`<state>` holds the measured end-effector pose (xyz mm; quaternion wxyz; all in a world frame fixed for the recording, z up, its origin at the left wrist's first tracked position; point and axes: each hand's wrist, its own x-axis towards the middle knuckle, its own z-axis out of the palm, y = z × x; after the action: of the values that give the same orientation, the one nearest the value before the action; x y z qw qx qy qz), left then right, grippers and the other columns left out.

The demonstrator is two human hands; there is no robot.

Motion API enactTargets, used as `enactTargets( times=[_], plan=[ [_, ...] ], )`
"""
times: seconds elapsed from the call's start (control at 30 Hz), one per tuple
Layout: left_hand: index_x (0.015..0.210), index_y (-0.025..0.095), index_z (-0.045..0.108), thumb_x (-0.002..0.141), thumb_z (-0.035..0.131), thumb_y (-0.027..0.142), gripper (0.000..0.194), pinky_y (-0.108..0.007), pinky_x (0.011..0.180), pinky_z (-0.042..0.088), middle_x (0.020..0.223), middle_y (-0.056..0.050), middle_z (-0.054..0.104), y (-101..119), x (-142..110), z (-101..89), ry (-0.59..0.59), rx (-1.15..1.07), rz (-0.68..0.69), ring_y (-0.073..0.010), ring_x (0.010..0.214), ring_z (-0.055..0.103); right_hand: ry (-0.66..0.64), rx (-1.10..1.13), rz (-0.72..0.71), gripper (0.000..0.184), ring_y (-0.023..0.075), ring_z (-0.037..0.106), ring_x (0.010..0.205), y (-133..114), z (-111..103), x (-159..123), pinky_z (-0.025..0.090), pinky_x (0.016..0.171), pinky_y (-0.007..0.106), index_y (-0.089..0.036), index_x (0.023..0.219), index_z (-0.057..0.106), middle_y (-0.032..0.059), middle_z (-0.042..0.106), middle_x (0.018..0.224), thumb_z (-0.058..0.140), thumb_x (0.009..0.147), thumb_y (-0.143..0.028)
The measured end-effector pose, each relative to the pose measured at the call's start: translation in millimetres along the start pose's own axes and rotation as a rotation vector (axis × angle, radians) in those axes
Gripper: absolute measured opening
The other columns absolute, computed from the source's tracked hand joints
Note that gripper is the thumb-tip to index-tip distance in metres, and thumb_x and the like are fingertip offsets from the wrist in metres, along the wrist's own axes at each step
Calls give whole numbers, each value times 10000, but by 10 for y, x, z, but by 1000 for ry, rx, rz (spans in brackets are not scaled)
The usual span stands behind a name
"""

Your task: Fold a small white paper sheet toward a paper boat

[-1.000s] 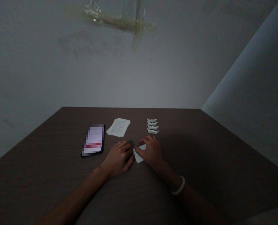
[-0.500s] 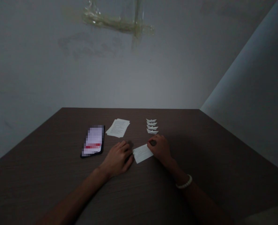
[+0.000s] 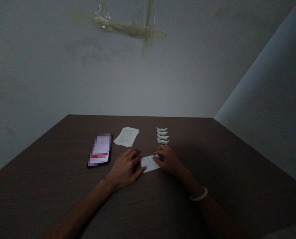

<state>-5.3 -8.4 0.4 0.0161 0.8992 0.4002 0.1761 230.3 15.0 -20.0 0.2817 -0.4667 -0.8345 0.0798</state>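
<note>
A small sheet of printed paper (image 3: 149,163) lies on the table between my hands, slightly tilted. My left hand (image 3: 126,167) holds its left edge, the thumb on the lower left corner and the curled fingers by the upper left. On the other side my right hand (image 3: 168,160) grips the right part of the sheet, thumb on the print and index finger at the top edge. The right end of the paper is hidden under that hand. Just beyond my right fingers stand several small folded paper boats (image 3: 162,136) in a column.
A loose stack of printed sheets (image 3: 127,136) lies beyond my left hand. To its left is a phone (image 3: 100,151) with a lit, blurred screen. The dark wooden table (image 3: 143,205) meets a grey wall (image 3: 187,89) with yellowed tape on it.
My left thumb has come onto the paper's lower left corner. My right thumb has moved left over the print, and the sheet has turned slightly. The view has shifted a little.
</note>
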Motion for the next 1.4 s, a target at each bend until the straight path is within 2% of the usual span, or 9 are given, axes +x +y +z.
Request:
enactTargets(
  times=[0.23,0.47,0.67,0.93,1.1,1.4],
  plan=[
    [1107,181,628,842,606,485,403,-440,866,450,1070,-99,549,-42,-6,48,-4,-30,-20,-274,1003,499,-35,13,-36,247,203,536,926,-16,-27,-10,430,853,339,-192,937,693,50,603,950,750,742,-333],
    [1116,185,624,835,625,458,392,-431,884,438,1078,-96,550,-56,5,57,5,-99,-20,-266,1010,504,-92,-16,-64,500,226,527,970,-35,-78,-26,427,865,362,-201,1002,672,58,591,1000,807,635,-514],
    [1109,186,629,817,648,453,396,-434,883,437,1090,-95,555,-71,9,77,40,-133,-16,-267,1014,506,-109,-46,-45,500,228,520,979,-47,-102,-4,424,866,362,-203,946,660,55,577,1004,824,603,-528],
    [1109,174,617,829,634,448,393,-438,887,435,1094,-101,548,-59,17,62,12,-138,-18,-271,1017,499,-141,-52,-22,460,220,516,962,-59,-95,-2,414,852,353,-195,921,641,47,583,982,819,631,-504],
    [1194,186,581,848,609,418,417,-444,922,414,1153,-105,534,-45,15,45,-2,-126,13,-277,1059,485,-143,-41,-38,424,206,524,931,-48,-77,-13,402,847,344,-196,906,636,36,596,965,815,650,-483],
    [1089,202,605,863,603,366,280,-418,919,405,1122,-79,541,-46,2,41,-28,-194,16,-250,1027,499,-136,7,-61,381,203,531,912,-112,-80,-16,402,824,326,-193,896,633,35,613,952,818,664,-431]
  ],
)
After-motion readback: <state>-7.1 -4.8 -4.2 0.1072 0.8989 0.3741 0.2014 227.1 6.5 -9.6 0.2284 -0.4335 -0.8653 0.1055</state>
